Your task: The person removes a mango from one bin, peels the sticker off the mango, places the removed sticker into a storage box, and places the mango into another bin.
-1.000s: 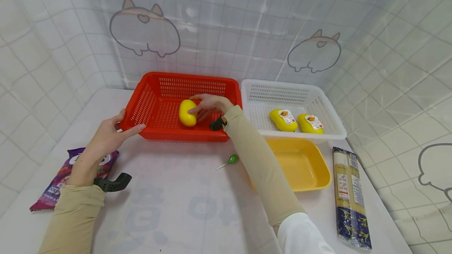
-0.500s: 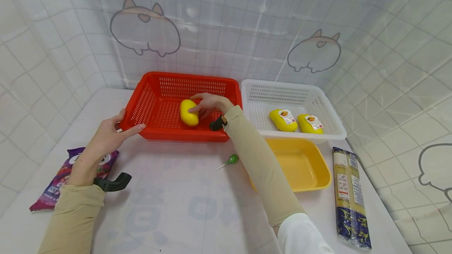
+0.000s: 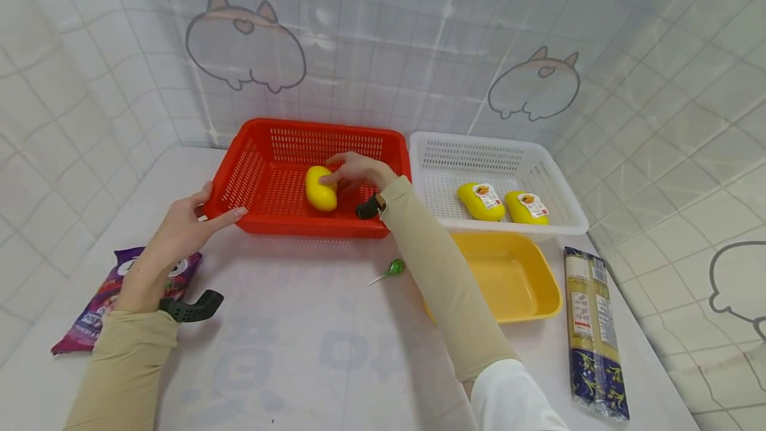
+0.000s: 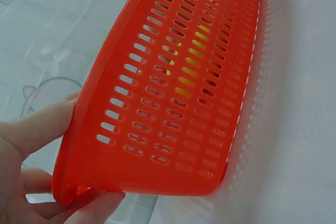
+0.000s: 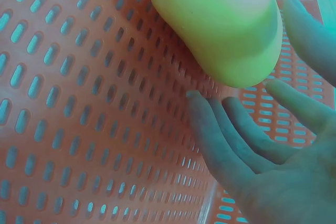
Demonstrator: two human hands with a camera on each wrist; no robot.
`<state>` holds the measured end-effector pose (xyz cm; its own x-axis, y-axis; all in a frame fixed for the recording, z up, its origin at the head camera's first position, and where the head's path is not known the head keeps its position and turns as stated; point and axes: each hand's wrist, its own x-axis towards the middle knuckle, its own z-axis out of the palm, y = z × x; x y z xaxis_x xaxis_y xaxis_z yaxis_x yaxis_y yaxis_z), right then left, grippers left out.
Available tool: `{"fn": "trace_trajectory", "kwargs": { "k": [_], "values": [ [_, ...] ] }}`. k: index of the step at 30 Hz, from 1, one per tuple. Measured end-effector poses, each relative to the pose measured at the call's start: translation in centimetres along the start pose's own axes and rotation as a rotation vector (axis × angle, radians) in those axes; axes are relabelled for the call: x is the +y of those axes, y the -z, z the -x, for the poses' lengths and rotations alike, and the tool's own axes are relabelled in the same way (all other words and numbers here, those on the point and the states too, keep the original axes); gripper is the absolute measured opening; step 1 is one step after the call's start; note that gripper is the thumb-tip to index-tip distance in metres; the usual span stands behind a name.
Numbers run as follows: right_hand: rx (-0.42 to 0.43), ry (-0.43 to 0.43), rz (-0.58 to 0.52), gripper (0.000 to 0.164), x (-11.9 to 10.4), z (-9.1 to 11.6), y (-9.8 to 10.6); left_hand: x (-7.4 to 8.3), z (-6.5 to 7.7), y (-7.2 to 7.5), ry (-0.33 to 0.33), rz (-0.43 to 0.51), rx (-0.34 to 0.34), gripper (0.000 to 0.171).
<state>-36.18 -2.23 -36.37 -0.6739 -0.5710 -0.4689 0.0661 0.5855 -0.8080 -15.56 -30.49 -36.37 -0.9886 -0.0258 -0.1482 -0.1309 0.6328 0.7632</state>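
My left hand (image 3: 187,221) grips the left front corner of the red basket (image 3: 311,226), thumb outside and fingers at the rim. The left wrist view shows that hand (image 4: 42,166) at the corner, with yellow showing through the slots. Inside the basket a smooth yellow mango (image 3: 320,190) lies on the floor. Beside it, to the right, is my right hand (image 3: 359,171), its thumb overlapping the mango in the head view. In the right wrist view the fingers are loosely extended, with fingertips (image 5: 275,86) right at the lower end of the mango (image 5: 220,24).
Two labelled mangoes lie in the white basket (image 3: 443,205) at right. In front are a yellow tray (image 3: 509,285), partly behind my right sleeve, and a green lollipop (image 3: 395,267). A noodle packet (image 3: 592,331) lies far right; a purple snack bag (image 3: 98,304) lies under my left forearm.
The mango has shifted slightly to the right and tilted a little. My right hand stays beside it, and my left hand keeps its hold on the basket corner.
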Motion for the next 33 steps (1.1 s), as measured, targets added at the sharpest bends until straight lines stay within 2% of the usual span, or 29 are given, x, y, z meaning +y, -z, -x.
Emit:
{"fn": "trace_trajectory", "kwargs": {
  "k": [9,16,24,33],
  "values": [
    [0.109,0.039,-0.019,0.067,-0.4,0.2,0.4,0.0,-0.3,-0.2,0.003,-0.005,-0.009,0.104],
    [0.098,0.102,-0.006,0.07,-1.9,1.3,0.7,-0.2,-0.5,0.0,-0.008,-0.013,-0.009,0.101],
    [0.094,0.163,-0.076,0.072,-3.0,3.1,1.2,-0.1,-0.3,0.2,0.013,-0.007,-0.015,0.104],
    [0.135,0.198,-0.031,0.065,-3.6,6.0,1.2,-0.2,-0.3,0.2,0.016,-0.011,-0.013,0.106]
  ]
}}
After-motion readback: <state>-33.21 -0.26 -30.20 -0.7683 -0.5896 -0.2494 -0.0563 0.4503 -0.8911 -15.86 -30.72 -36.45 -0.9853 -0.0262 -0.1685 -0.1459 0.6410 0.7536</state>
